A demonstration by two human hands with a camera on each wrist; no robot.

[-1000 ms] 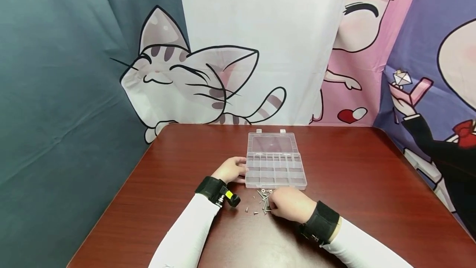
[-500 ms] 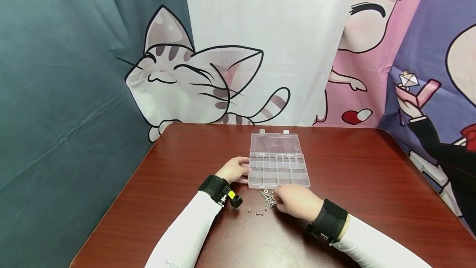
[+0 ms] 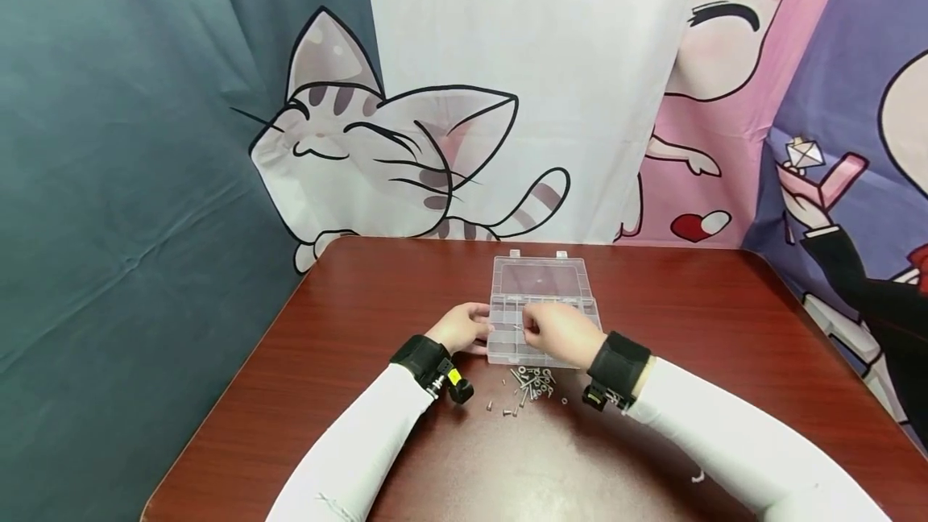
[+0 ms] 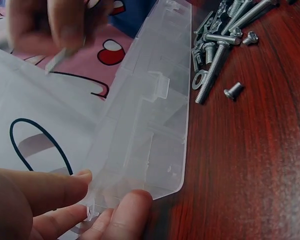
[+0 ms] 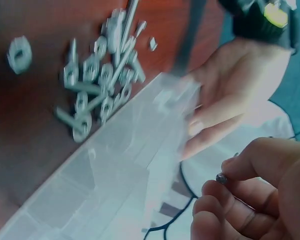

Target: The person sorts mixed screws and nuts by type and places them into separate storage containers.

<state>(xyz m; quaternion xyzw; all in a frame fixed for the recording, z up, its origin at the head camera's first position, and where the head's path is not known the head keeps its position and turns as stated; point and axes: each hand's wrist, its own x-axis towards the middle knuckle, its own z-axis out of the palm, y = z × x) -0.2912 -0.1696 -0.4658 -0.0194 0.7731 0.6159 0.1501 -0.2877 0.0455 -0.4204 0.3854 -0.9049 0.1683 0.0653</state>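
A clear plastic compartment box (image 3: 505, 358) lies on the table with its lid (image 3: 540, 276) folded back. My left hand (image 3: 458, 330) holds the box by its left side, thumb and fingers around the corner in the left wrist view. Over the compartments, my right hand (image 3: 561, 333) pinches a small screw (image 5: 221, 178) between thumb and fingers. The screw's threaded end points down in the left wrist view. In front of the box is a pile of metal screws, nuts and washers (image 3: 532, 383).
A few short screws (image 4: 234, 91) lie apart from the pile, toward the left. One loose nut or washer (image 5: 20, 54) sits off to its right. Behind the brown table (image 3: 391, 280) hangs a printed cloth (image 3: 464, 22) with a cat drawing.
My right hand has lifted from the pile and moved forward over the box, now with a screw in its pinch. The left hand has stayed at the box's left side.
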